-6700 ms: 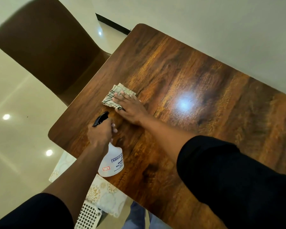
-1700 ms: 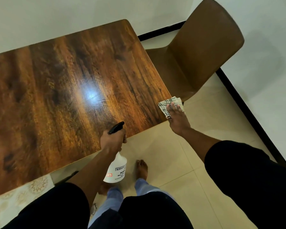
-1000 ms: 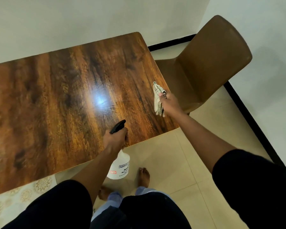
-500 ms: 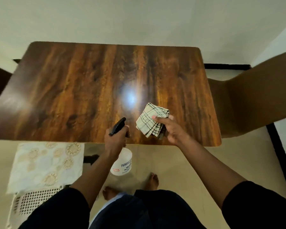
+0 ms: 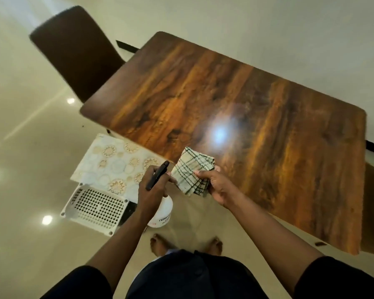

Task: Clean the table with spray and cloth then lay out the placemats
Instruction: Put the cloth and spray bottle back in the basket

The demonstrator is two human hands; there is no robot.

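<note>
Head view shows your left hand (image 5: pixel 150 190) curled round the neck of the spray bottle (image 5: pixel 161 213), its black nozzle (image 5: pixel 157 175) pointing up toward the table. Your right hand (image 5: pixel 216 185) pinches the folded checked cloth (image 5: pixel 191 172), held above the tabletop's near edge, and your left fingertips touch the cloth's left side. The wooden table (image 5: pixel 257 117) shines with a light glare. A patterned placemat (image 5: pixel 115 162) lies on a white perforated stool (image 5: pixel 95 209) beside the table's near-left corner. A brown chair (image 5: pixel 78 52) stands at the table's left end.
</note>
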